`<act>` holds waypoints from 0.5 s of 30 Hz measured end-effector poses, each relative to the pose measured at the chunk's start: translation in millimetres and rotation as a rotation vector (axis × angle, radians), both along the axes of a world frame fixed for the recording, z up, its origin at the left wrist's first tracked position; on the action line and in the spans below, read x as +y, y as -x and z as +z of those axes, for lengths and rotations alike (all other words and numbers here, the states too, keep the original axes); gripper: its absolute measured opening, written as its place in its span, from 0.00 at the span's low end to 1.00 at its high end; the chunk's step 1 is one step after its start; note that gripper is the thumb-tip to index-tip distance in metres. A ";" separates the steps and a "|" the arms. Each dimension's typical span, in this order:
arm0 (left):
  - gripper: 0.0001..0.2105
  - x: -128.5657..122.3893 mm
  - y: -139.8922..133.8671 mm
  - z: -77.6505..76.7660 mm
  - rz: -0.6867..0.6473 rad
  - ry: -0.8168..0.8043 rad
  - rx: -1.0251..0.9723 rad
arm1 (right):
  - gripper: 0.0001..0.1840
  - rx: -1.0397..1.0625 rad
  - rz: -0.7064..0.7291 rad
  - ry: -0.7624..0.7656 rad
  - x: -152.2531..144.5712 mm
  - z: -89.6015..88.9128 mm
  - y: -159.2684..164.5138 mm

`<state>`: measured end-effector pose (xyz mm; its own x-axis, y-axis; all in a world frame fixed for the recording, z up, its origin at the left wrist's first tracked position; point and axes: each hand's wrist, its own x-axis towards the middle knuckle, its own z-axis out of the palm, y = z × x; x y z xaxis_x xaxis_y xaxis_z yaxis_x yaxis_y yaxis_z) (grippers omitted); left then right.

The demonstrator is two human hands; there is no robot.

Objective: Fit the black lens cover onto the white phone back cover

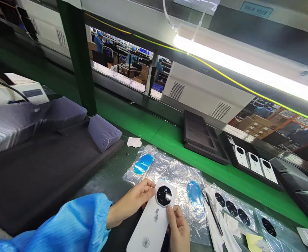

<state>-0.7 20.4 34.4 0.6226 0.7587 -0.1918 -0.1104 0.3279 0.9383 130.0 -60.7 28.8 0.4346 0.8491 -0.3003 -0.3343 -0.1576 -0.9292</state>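
My left hand (131, 202), in a blue sleeve, grips the upper left edge of a white phone back cover (151, 224) with a black round camera panel (164, 196). My right hand (178, 229) holds the cover's right side, with its fingertips at the panel's lower right edge, pinching a small clear film tab. Under the cover lie clear plastic bags (175, 175) with blue round films (143, 163).
Black round camera panels (231, 208) lie on plastic at the right, with a yellow note (253, 241). A black tray (253, 164) holds three white covers on the green conveyor (154, 127). An empty black tray (201, 134) stands beside it. Grey stacked parts (102, 133) sit left.
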 end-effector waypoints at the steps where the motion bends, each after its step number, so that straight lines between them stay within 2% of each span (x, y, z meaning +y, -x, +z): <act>1: 0.30 -1.9 -0.9 -1.6 -0.040 0.004 -0.006 | 0.33 0.016 -0.029 0.000 0.0 -0.9 -1.6; 4: 0.23 -7.0 -0.9 -5.5 -0.133 -0.025 -0.010 | 0.33 0.016 -0.068 0.032 0.3 -7.9 -5.0; 7: 0.19 -8.7 1.0 -9.0 -0.147 -0.031 0.008 | 0.34 -0.020 -0.086 0.066 0.5 -17.3 -6.6; 10: 0.21 -7.9 1.2 -11.7 -0.149 0.015 0.012 | 0.34 -0.025 -0.101 0.096 0.4 -21.5 -7.3; 15: 0.23 -6.6 -1.4 -13.0 -0.157 0.105 0.004 | 0.33 0.026 -0.094 0.179 -0.1 -17.4 -10.6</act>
<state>0.7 13.8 21.4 0.7310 0.6277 -0.2676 -0.0464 0.4369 0.8983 140.6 -60.8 11.4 0.4994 0.7374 -0.4549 -0.3792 -0.2860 -0.8800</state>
